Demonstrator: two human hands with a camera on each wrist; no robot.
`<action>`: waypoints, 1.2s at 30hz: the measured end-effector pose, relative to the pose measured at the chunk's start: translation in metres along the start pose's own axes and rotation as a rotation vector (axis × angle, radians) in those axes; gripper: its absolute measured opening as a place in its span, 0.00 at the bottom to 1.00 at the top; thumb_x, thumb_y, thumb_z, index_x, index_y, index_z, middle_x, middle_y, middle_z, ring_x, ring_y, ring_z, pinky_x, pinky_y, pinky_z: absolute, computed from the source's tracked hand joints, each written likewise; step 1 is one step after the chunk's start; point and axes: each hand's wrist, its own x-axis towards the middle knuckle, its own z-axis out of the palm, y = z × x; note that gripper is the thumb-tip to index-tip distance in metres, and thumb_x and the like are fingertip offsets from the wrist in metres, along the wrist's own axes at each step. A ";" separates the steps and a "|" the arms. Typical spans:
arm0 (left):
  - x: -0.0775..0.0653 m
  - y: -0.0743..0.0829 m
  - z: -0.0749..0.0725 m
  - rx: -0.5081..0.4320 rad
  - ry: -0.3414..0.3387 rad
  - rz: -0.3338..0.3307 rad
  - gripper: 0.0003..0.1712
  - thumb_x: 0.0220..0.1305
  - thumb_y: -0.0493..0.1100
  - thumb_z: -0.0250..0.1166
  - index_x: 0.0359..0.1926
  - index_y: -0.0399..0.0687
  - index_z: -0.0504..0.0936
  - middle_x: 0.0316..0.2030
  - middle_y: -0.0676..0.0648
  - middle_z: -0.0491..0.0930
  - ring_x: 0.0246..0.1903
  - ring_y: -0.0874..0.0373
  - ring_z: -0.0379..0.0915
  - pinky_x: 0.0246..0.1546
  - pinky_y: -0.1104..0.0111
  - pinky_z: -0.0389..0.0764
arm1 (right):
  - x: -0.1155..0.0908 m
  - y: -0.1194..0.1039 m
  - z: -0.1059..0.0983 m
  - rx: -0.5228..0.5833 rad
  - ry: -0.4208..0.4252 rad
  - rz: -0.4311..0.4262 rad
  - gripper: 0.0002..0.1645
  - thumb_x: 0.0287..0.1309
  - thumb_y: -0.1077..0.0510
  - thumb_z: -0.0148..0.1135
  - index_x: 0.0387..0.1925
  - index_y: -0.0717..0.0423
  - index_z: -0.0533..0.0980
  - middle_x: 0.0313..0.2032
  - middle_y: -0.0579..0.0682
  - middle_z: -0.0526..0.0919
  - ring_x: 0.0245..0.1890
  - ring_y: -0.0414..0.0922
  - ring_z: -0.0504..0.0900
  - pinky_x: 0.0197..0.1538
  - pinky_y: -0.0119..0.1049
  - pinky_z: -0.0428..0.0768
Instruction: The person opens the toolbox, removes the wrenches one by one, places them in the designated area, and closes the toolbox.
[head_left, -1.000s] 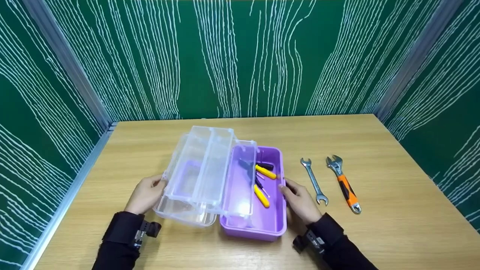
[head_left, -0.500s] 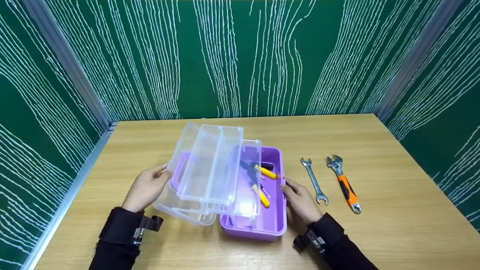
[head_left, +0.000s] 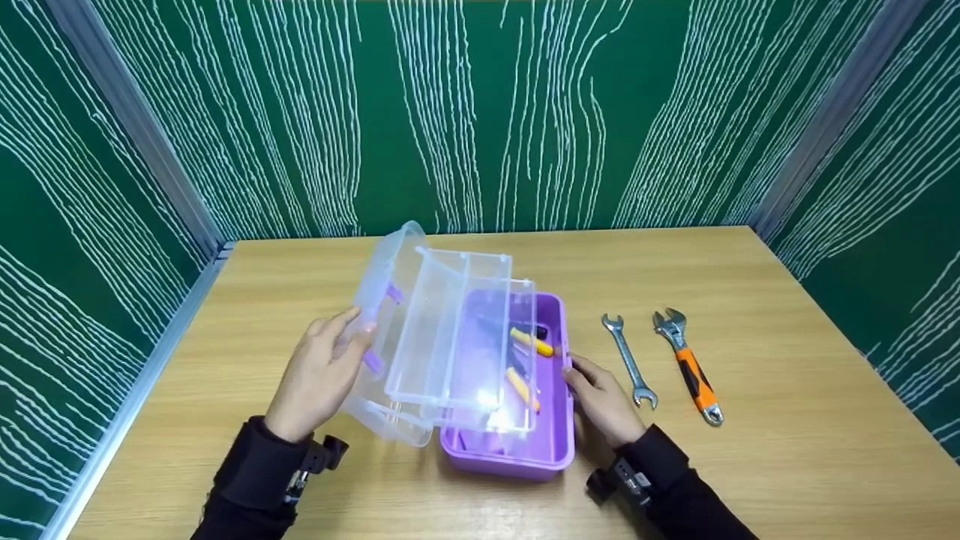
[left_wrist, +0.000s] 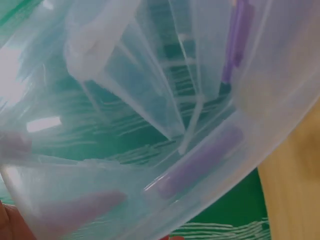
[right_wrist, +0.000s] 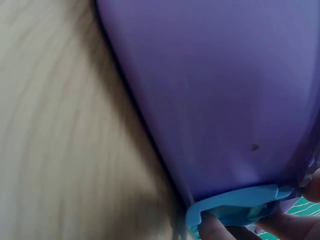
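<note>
A purple toolbox (head_left: 510,465) stands on the table, its clear lid (head_left: 381,262) tilted up on the left. Clear trays (head_left: 442,330) fan out between lid and base. My left hand (head_left: 315,375) grips the lid's outer edge beside its purple handle (head_left: 373,361); the lid fills most of the left wrist view. My right hand (head_left: 606,401) holds the box's right wall, its fingers (right_wrist: 212,227) at a blue latch (right_wrist: 235,200) in the right wrist view. Inside the base lie yellow-handled pliers (head_left: 532,341) and a dark-handled tool (head_left: 541,331), partly seen through the trays.
To the right of the box, an open-ended wrench (head_left: 628,360) and an adjustable wrench (head_left: 688,367) with an orange and black handle lie on the wooden table (head_left: 787,450). Green walls with white lines (head_left: 487,112) enclose the table at the back and sides.
The left hand has lifted the lid and swung it up and rightward, and the trays have slid right over the base. The right hand has stayed at the box wall.
</note>
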 end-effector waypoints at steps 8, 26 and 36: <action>-0.008 0.013 0.021 -0.040 0.021 0.153 0.34 0.72 0.56 0.53 0.72 0.45 0.63 0.71 0.38 0.59 0.66 0.38 0.64 0.63 0.40 0.67 | -0.001 -0.001 -0.001 -0.004 0.000 -0.001 0.27 0.73 0.59 0.47 0.68 0.65 0.64 0.62 0.66 0.74 0.56 0.51 0.80 0.54 0.36 0.81; -0.016 0.029 0.074 -0.062 -0.080 0.399 0.44 0.67 0.58 0.58 0.77 0.55 0.49 0.76 0.42 0.49 0.73 0.42 0.53 0.62 0.35 0.63 | -0.003 -0.001 0.003 0.107 0.013 0.030 0.26 0.71 0.65 0.38 0.67 0.70 0.64 0.60 0.68 0.75 0.56 0.51 0.80 0.58 0.39 0.80; -0.019 0.033 0.110 0.039 0.025 0.560 0.43 0.67 0.65 0.55 0.76 0.55 0.55 0.74 0.42 0.57 0.71 0.43 0.57 0.67 0.38 0.57 | -0.002 -0.001 0.001 0.075 0.005 0.023 0.27 0.71 0.64 0.38 0.68 0.70 0.62 0.65 0.69 0.70 0.63 0.58 0.74 0.66 0.48 0.72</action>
